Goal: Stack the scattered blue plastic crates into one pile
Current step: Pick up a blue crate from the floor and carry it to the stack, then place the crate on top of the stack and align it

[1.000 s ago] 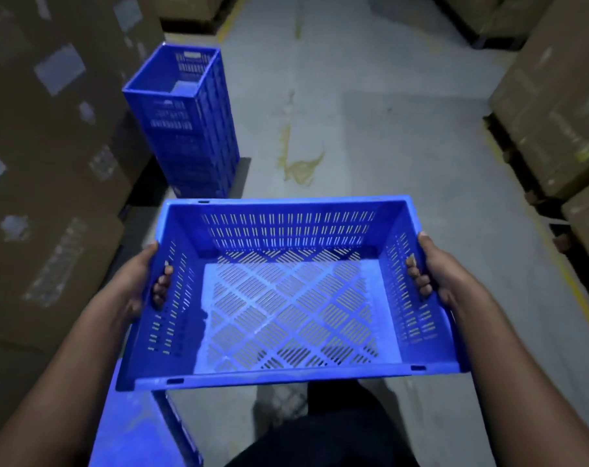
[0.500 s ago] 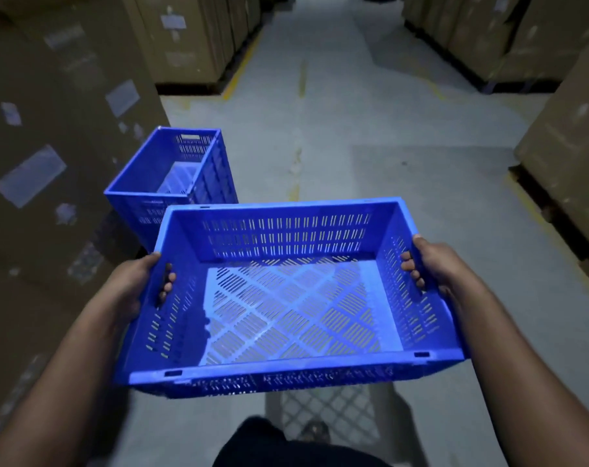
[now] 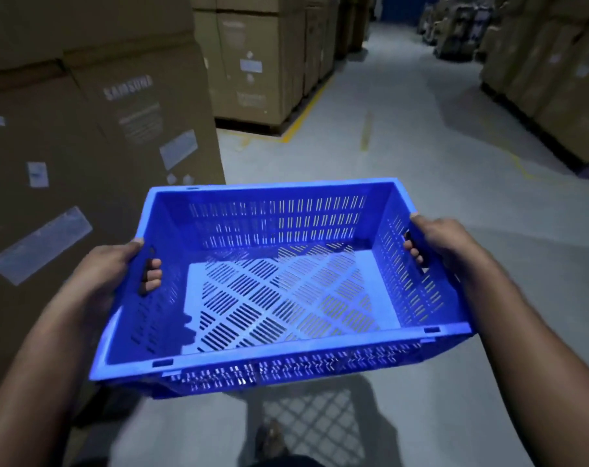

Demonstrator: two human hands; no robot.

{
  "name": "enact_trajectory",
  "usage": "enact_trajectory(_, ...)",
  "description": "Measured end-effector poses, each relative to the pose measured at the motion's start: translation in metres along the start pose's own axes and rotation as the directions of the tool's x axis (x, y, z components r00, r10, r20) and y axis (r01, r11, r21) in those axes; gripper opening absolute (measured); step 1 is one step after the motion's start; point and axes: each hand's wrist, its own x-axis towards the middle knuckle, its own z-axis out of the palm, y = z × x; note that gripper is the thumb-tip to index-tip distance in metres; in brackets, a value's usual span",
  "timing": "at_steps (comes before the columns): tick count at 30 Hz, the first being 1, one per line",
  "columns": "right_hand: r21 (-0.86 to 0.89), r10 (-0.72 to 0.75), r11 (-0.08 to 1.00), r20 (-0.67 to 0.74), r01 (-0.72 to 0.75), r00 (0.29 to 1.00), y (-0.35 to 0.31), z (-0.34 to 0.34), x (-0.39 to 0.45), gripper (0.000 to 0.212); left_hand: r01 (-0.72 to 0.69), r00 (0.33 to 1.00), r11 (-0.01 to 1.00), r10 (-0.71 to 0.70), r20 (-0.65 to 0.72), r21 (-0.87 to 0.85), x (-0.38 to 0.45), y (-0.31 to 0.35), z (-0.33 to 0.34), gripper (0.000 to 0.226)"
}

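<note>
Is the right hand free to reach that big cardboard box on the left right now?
Probably not. The right hand grips the blue crate by its side handle, the left hand grips the opposite one, and the crate lies between it and the cardboard box.

My left hand [image 3: 109,274] and right hand [image 3: 444,241] grip opposite ends of the crate [image 3: 286,291], fingers [image 3: 153,274] hooked through its handle slots, arms outstretched.

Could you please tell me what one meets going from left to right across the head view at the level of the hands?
Cardboard boxes → left hand → blue crate → right hand → bare concrete floor.
</note>
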Motion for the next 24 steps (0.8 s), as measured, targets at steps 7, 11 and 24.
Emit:
enact_trajectory(7,-0.162,-0.16,0.971,0.105,0.175,0.982,-0.115,0.127,0.143,0.04,-0.03,0.962,0.998,0.013,-0.272,-0.058,0.105,0.044,-0.018,0.032)
enact_trajectory(11,-0.31,-0.223,0.903,0.253,0.297,0.941,-0.158,0.209,0.216,0.031,-0.02,0.893,0.998,-0.01,-0.45,-0.061,0.143,0.048,-0.033,0.029)
enact_trajectory(24,-0.315,-0.324,0.552,0.773,0.772,0.546,-0.241,0.459,0.396,0.032,-0.11,0.502,0.986,-0.052,-0.864,-0.123,0.186,0.01,0.0,0.019)
